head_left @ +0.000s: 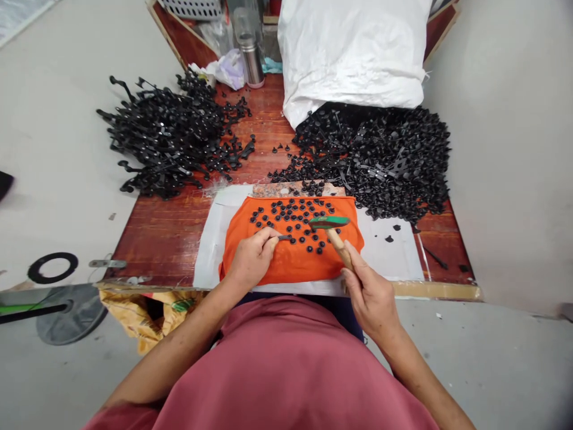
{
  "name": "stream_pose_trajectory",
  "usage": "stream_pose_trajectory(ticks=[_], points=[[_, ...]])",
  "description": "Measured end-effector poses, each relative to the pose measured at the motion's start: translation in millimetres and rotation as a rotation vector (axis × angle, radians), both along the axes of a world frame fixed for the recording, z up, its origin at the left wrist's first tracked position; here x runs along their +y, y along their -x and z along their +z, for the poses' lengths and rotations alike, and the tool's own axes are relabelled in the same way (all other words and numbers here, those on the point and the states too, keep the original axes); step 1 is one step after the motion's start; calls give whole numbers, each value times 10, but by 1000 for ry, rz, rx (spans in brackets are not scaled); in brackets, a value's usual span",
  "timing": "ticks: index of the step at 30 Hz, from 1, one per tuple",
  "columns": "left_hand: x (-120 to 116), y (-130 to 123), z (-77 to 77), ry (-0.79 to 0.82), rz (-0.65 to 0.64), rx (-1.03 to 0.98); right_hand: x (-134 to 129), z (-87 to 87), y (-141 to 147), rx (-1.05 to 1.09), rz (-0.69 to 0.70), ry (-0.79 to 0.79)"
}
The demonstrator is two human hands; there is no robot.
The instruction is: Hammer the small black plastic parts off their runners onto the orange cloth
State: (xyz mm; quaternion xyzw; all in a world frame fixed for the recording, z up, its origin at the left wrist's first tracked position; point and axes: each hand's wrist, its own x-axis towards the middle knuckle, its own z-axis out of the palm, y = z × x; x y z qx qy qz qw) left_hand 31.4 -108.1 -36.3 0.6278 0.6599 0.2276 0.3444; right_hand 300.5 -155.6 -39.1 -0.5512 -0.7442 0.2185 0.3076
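Observation:
My right hand (373,294) is wrapped round the wooden handle of a hammer (340,246) whose head is green. The hammer head hangs over an orange cloth (277,266) spread at the table's front. Many small round black pieces (310,249) with raised centres are scattered over this cloth. At its left part, my left hand (253,257) pinches a thin dark strip (285,237) between thumb and fingers. The strip's far end reaches one of the round pieces; whether they are joined I cannot tell.
A pile of black strap-like parts (165,131) covers the back left of the red-brown table (156,233). Small black pieces (380,161) are heaped at the right, below a white sack (353,54). A steel flask (252,60) stands behind. White sheeting (389,257) lies under the cloth.

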Motion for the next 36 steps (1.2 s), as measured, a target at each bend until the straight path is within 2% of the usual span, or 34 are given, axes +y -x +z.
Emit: stream_pose_trajectory(ticks=[6, 13, 20, 24, 29, 36], points=[[-12, -12, 21, 11, -22, -26, -98, -124, -128, 2, -44, 74], [3, -67, 47, 22, -32, 43, -184, -242, -135, -24, -38, 114], [-29, -45, -22, -63, -46, 90, -134, -146, -117, -73, 42, 86], [-50, -34, -50, -72, -17, 34, -75, -70, -103, -94, 61, 63], [-39, -27, -38, -57, -18, -29, -70, -107, -98, -104, 41, 65], [-14, -42, -30, -47, -48, 60, -104, -151, -80, -77, 47, 81]])
